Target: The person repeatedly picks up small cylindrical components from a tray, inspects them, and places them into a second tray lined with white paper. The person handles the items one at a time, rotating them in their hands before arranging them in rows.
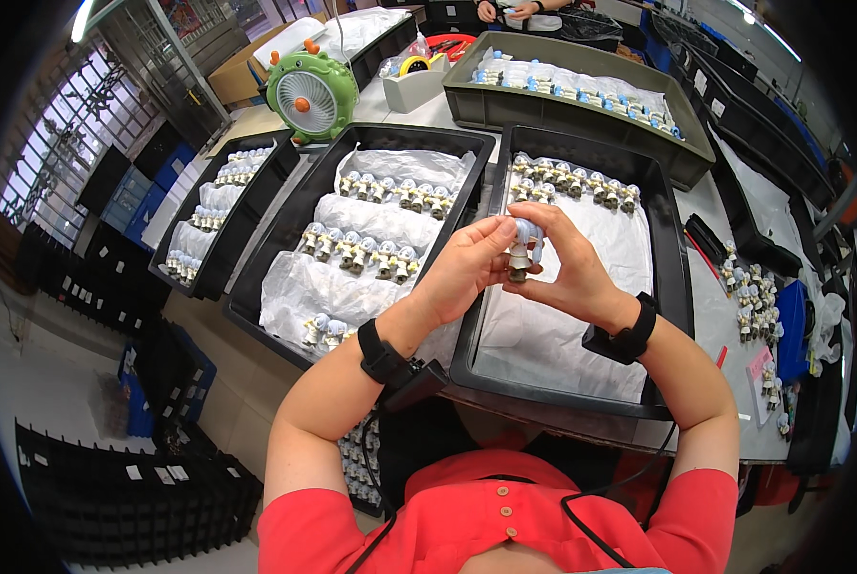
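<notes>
A person's two bare hands meet over a black tray, a small figurine with pale-blue hair (521, 251) upright between them. The left hand (462, 270) pinches it from the side, thumb near the head; the right hand (579, 273) curves around the other side, a finger arched at the top and the thumb near the base, though exactly where those fingertips touch cannot be told. The step in hand appears to be close handling of a single piece, and the next move would seem to call for a light, steady grip on its small parts. Directly below, the black tray (673, 287) is lined with white paper (567, 349), and a double row of similar figurines (591, 184) stands along its far end, just beyond the fingers. To the left, a second black tray (419, 135) carries three groups of figurines between paper sheets, with a narrower tray (277, 170) beyond it. Loose figurines (757, 301) cluster on the table at right, near a blue container (792, 325). Farther off sit a green fan (311, 94) and an olive bin (543, 108), where a co-worker's hands (521, 11) show at the top edge.
</notes>
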A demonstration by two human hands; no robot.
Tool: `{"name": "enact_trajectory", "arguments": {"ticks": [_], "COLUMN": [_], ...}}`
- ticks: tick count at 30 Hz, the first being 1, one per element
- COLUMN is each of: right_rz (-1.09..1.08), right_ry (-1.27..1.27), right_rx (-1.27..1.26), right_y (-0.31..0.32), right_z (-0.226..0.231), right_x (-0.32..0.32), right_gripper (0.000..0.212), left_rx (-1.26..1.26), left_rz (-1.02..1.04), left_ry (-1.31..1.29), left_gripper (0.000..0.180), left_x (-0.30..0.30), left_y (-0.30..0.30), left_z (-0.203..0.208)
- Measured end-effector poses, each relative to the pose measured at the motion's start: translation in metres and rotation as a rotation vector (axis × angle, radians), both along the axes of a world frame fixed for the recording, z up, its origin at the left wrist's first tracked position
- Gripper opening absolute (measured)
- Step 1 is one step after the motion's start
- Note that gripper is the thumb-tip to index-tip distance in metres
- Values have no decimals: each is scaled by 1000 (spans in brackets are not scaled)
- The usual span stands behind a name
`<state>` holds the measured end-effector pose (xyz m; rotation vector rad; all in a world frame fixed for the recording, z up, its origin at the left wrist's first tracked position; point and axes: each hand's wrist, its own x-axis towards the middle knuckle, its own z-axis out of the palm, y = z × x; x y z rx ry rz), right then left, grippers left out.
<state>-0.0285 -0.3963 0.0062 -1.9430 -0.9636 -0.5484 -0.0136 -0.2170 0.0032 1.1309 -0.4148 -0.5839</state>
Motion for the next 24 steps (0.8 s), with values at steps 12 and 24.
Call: {"name": "enact_trajectory", "arguments": {"ticks": [12,24], "right_rz": [3,-11], "right_ry": [29,-3], "right_rx": [-24,-42], "right_y": [0,0], "right_z": [1,-1], "right_x": [-1,0], "right_gripper": [71,71], "left_rx": [49,110], "left_rz": [14,37], "left_ry": [-91,-124], "left_gripper": [44,47], "left_x": [-5,-8], "left_y": [-2,-4], "left_z": [5,8]}}
